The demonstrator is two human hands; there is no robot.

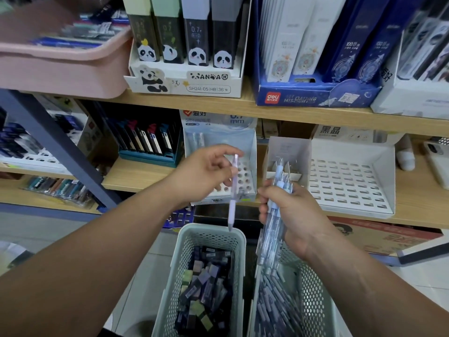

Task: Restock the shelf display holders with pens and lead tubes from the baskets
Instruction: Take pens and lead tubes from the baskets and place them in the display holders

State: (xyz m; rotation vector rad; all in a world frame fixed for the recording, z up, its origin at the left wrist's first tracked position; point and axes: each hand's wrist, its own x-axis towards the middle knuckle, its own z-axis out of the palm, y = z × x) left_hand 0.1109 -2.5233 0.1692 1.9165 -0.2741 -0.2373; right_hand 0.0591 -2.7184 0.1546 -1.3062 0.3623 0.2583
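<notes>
My left hand (206, 173) pinches a single lilac pen (232, 200) near its top, tip hanging down in front of a white display holder (251, 171) with round holes on the middle shelf. My right hand (289, 212) grips a bundle of pale blue pens (279, 181), their tops pointing up toward a small white box holder (286, 152). Below, a mint basket (184, 254) holds dark lead tubes (209, 288). To its right stands a second basket (313, 295) full of blue pens (274, 300).
A wide white slotted holder (349, 181) sits right of the box holder. The top shelf carries a panda lead display (187, 79), a blue box display (315, 93) and a pink bin (63, 69). A teal lead display (148, 147) stands at left.
</notes>
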